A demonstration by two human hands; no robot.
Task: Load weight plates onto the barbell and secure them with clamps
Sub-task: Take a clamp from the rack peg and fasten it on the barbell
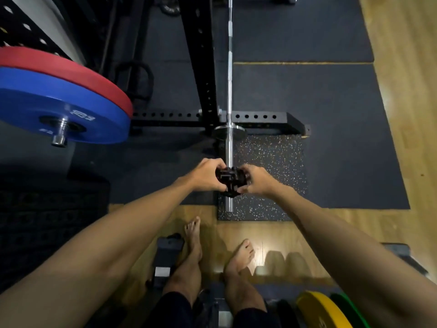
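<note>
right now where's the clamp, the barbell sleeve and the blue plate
clamp (pixel 231 181): head view, its dark body between the two hands
barbell sleeve (pixel 229 150): head view, bare chrome above the clamp
blue plate (pixel 30 100): head view, flat blue face, upper left of hub

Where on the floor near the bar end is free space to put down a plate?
Free: the speckled mat right of the barbell sleeve, and the dark mat beyond it up to the wood floor. Crowded: the rack base behind, and near the feet, where yellow and green plates stand.
</note>
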